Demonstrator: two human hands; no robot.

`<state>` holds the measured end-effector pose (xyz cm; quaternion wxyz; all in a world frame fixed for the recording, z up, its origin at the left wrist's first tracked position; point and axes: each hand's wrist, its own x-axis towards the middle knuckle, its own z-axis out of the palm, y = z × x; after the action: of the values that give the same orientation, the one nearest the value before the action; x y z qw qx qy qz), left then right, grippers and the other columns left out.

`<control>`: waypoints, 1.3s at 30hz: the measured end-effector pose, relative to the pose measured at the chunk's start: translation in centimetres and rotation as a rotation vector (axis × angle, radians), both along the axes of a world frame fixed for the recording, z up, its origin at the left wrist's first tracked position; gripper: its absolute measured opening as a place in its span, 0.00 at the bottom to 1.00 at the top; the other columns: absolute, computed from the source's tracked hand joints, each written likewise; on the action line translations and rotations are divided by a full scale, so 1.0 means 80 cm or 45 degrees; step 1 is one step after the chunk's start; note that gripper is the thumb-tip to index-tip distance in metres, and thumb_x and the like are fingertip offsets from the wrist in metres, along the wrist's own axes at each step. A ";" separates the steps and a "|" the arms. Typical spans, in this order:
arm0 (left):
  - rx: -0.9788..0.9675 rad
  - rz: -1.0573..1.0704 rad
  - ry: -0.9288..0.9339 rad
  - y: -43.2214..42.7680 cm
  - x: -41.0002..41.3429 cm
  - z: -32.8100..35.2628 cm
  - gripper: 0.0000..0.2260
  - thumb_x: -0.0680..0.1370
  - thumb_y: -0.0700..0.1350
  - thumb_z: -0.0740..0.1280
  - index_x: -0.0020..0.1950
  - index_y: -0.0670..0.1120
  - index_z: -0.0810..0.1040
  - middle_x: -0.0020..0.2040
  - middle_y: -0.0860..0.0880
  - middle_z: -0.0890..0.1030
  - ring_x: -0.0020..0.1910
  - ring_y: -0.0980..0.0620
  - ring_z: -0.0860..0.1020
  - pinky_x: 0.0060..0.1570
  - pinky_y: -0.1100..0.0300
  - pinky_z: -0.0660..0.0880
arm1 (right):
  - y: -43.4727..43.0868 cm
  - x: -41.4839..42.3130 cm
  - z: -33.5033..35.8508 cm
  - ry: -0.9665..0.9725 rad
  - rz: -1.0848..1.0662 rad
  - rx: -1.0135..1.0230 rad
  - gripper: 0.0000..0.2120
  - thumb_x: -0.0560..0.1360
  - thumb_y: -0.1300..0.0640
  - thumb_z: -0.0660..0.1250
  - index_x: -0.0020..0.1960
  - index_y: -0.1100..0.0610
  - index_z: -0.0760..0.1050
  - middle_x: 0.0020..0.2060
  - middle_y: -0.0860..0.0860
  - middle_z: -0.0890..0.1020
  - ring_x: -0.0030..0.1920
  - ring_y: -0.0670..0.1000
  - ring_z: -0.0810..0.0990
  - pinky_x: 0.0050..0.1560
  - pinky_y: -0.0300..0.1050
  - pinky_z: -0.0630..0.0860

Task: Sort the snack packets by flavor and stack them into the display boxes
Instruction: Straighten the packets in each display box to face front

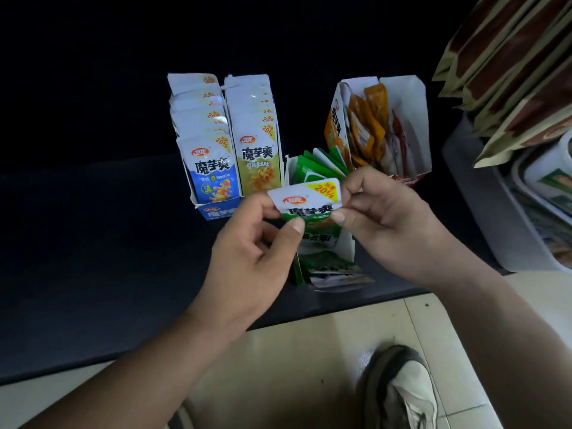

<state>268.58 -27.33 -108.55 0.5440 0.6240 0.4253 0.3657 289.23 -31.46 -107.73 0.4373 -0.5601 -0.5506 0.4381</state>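
Foil packet (309, 209), white on top and green below, sits pinched between both hands just above the green box (322, 261) at the front edge of the dark desk (93, 258). It looks light and thin, soft enough to bend, and its glossy skin is probably a little slippery; the flat sealed edges at the sides are the safest places to hold, since the filled middle would likely squash or slide. The left hand (253, 252) comes up from below, palm turned inward, its fingers (295, 226) closed on the packet's left lower edge with the thumb pressing on the front. The right hand (380, 218) reaches in from the right, knuckles up, thumb and forefinger clamped on the right edge. The packet stands nearly upright, print facing the person. Behind it more green packets (318, 165) lean in a loose fan inside the same box. To the left stand a full blue row (210, 168) and a yellow row (257, 162), neatly stacked; to the right an open box (402, 125) holds orange packets (368, 125) in a jumble.
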 end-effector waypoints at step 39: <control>0.168 -0.096 0.313 0.028 0.020 -0.009 0.15 0.72 0.42 0.80 0.51 0.55 0.78 0.42 0.55 0.81 0.30 0.53 0.76 0.35 0.54 0.81 | -0.009 -0.001 0.023 -0.161 -0.415 -0.289 0.08 0.81 0.51 0.70 0.46 0.54 0.83 0.46 0.62 0.82 0.50 0.62 0.81 0.56 0.66 0.79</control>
<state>270.21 -25.07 -109.28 0.4590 0.7141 0.4399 0.2930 289.17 -32.20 -105.90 0.4011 -0.7139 -0.4261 0.3845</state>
